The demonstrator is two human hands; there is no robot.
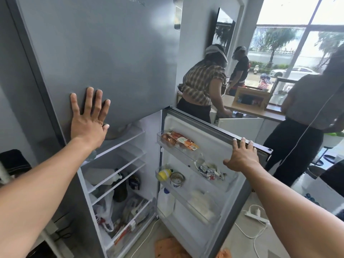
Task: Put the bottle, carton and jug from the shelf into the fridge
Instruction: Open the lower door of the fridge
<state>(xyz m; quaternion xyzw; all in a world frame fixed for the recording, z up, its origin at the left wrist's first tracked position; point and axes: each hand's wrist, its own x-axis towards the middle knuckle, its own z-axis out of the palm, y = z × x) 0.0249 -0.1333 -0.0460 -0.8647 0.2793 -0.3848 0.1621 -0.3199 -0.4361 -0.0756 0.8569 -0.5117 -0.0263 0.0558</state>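
The grey fridge has its lower door [214,131] swung open to the right. My right hand [242,157] grips that door's top edge. Flat on the shut upper freezer door [111,53] rests my left hand [89,120], fingers spread. Inside the fridge, a dark bottle [120,189] stands on a lower shelf beside a dark blue carton [134,182]. A white jug [165,202] with a blue cap sits in the bottom door bin. The shelf the task names is out of view.
Door bins hold a packet of eggs [178,140], a yellow lemon-shaped bottle [164,174], a tin [176,180] and a crumpled wrapper [210,172]. Three people [202,84] stand at a counter [260,112] to the right. A white power strip [256,216] and cable lie on the floor.
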